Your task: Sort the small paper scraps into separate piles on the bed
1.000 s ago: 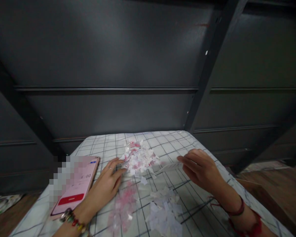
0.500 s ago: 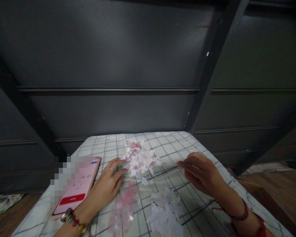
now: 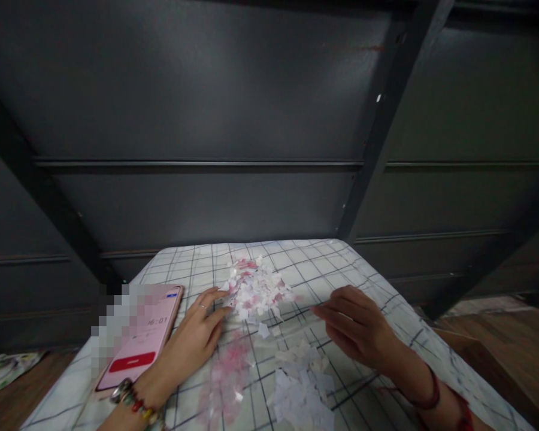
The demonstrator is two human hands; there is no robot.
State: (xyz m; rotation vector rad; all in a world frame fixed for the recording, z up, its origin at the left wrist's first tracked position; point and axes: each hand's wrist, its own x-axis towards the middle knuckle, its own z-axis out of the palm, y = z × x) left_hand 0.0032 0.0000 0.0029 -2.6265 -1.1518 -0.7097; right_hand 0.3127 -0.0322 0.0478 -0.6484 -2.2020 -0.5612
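A mixed heap of white paper scraps and pinkish bits (image 3: 254,293) lies in the middle of the table. My left hand (image 3: 202,323) rests at the heap's left edge, fingers stretched out and thumb apart, fingertips touching the outer scraps. To the right of the heap my right hand (image 3: 359,329) hovers low over the cloth. Its thumb and fingertips are pressed together; whatever may be between them is too small to tell. Nearer to me lie a pile of clear and pink film pieces (image 3: 229,371) and, right of it, a pile of white paper scraps (image 3: 303,389).
A phone (image 3: 135,341) with a pink screen and a red button lies left of my left forearm. The white checked tablecloth (image 3: 314,257) reaches a dark metal panel wall (image 3: 206,203) behind. A brown box (image 3: 480,359) stands on the floor at right.
My right hand has moved slightly left and down, its fingertips closer to the mixed heap. My left hand has stayed in place. The digits on the phone screen differ.
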